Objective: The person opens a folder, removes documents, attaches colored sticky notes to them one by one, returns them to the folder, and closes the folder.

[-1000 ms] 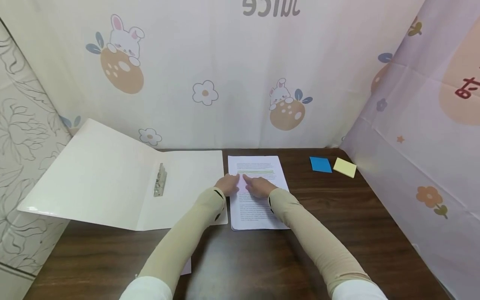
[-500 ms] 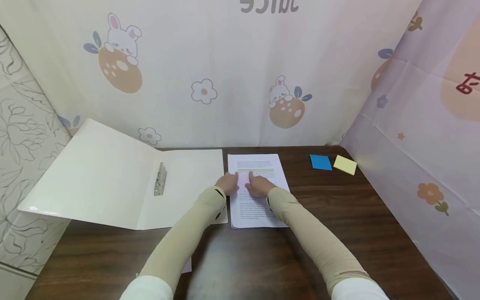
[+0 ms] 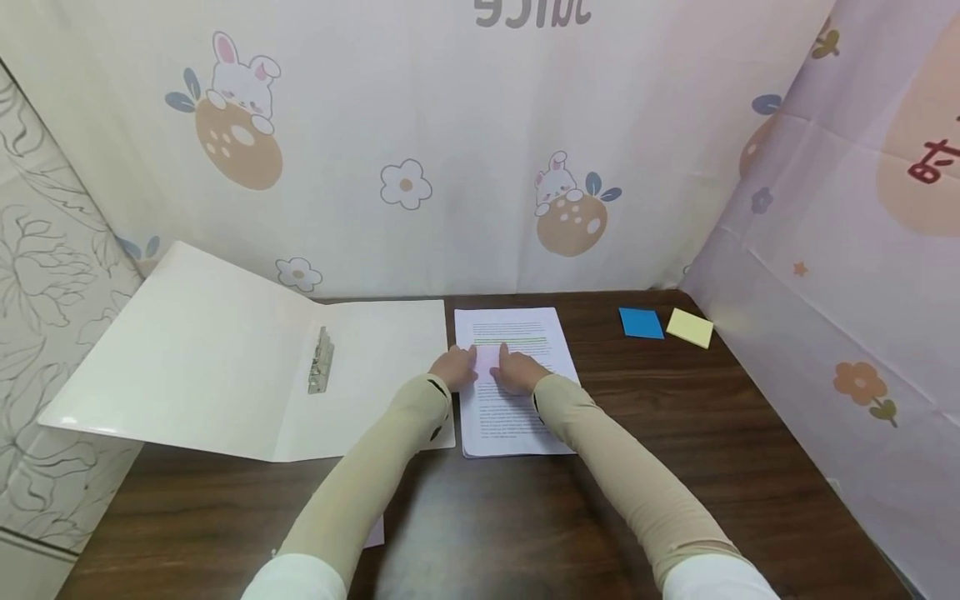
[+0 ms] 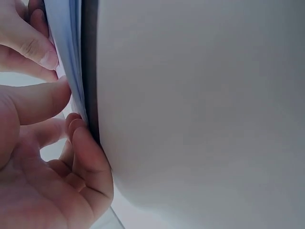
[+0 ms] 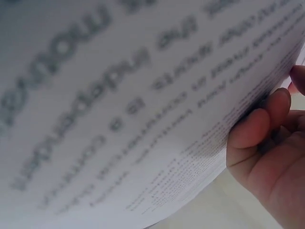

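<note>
Lilac note on printed pages

From my station I see the lilac note lying on the upper left part of the stacked pages, just below a green-highlighted line. The left hand touches its left edge and the right hand its right, index fingertips and thumbs on it, remaining fingers curled. I can't tell whether either hand pinches it or only presses.

The print is too small for me to read in the head view. The right wrist view gives me blurred, slanted text; I make out "the independent", "is a", "sports" and "joint venture".

Left of the stack lies an open white binder with a metal clip, its left cover tilted up. Well to the right, a blue pad and a yellow pad sit near each other on the dark wooden table.

On the rear curtain I read "Juice", mirrored and cut off at the top; the right curtain bears 1 red character, possibly "お".
</note>
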{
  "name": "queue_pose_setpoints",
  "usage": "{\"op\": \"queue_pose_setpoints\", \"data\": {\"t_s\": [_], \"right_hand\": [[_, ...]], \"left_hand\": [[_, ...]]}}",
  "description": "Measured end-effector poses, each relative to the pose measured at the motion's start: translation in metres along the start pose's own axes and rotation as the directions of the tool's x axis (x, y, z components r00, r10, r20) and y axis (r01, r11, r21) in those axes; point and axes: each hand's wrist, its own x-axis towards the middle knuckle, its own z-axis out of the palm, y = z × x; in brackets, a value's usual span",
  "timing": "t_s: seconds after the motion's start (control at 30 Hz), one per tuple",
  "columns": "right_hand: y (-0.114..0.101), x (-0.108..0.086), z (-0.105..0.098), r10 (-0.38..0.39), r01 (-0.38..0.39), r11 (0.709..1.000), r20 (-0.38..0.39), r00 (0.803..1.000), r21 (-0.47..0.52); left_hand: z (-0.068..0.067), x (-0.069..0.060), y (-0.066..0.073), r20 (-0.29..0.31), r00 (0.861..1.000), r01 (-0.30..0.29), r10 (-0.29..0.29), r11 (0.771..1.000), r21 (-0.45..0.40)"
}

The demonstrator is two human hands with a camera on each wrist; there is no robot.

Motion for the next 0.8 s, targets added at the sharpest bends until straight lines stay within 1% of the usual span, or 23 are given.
{"op": "queue_pose_setpoints", "data": {"t_s": [0.13, 0.2, 0.27, 0.33, 0.4, 0.43, 0.57, 0.63, 0.7, 0.8], "right_hand": [[0.003, 0.000, -0.003, -0.025, 0.025, 1.000, -0.001, 1.000, -0.008], [0.006, 0.000, -0.003, -0.051, 0.051, 0.999, 0.003, 0.999, -0.010], [0.009, 0.000, -0.004, -0.085, 0.085, 0.996, 0.003, 0.996, 0.011], [0.011, 0.000, -0.005, -0.119, 0.119, 0.993, -0.009, 0.993, 0.023], [0.014, -0.001, -0.007, -0.150, 0.152, 0.987, -0.037, 0.988, 0.046], [0.015, -0.002, -0.009, -0.158, 0.161, 0.985, -0.052, 0.986, 0.069], [0.022, -0.008, -0.016, -0.162, 0.171, 0.979, -0.088, 0.983, 0.111], [0.026, -0.010, -0.019, -0.152, 0.163, 0.979, -0.092, 0.984, 0.122], [0.030, -0.011, -0.020, -0.154, 0.164, 0.980, -0.095, 0.984, 0.112], [0.034, -0.011, -0.021, -0.157, 0.167, 0.981, -0.105, 0.982, 0.100]], "left_hand": [[-0.003, 0.001, 0.001, 0.023, 1.000, 0.003, -0.003, 1.000, -0.001], [-0.003, 0.001, 0.001, 0.033, 0.999, -0.002, 0.002, 1.000, 0.001], [-0.004, 0.000, -0.001, 0.040, 0.999, -0.014, 0.013, 1.000, 0.010], [-0.004, -0.001, -0.003, 0.038, 0.999, -0.028, 0.028, 1.000, 0.008], [-0.005, -0.004, -0.006, 0.031, 0.999, -0.028, 0.029, 0.999, -0.043], [-0.005, -0.006, -0.007, 0.029, 0.999, -0.019, 0.022, 0.996, -0.084], [-0.010, -0.013, -0.010, 0.036, 0.999, 0.002, 0.006, 0.975, -0.222], [-0.012, -0.016, -0.011, 0.041, 0.999, -0.004, 0.015, 0.970, -0.245], [-0.014, -0.019, -0.012, 0.043, 0.999, -0.013, 0.025, 0.967, -0.253], [-0.014, -0.022, -0.016, 0.035, 0.999, 0.002, 0.008, 0.963, -0.270]]}}
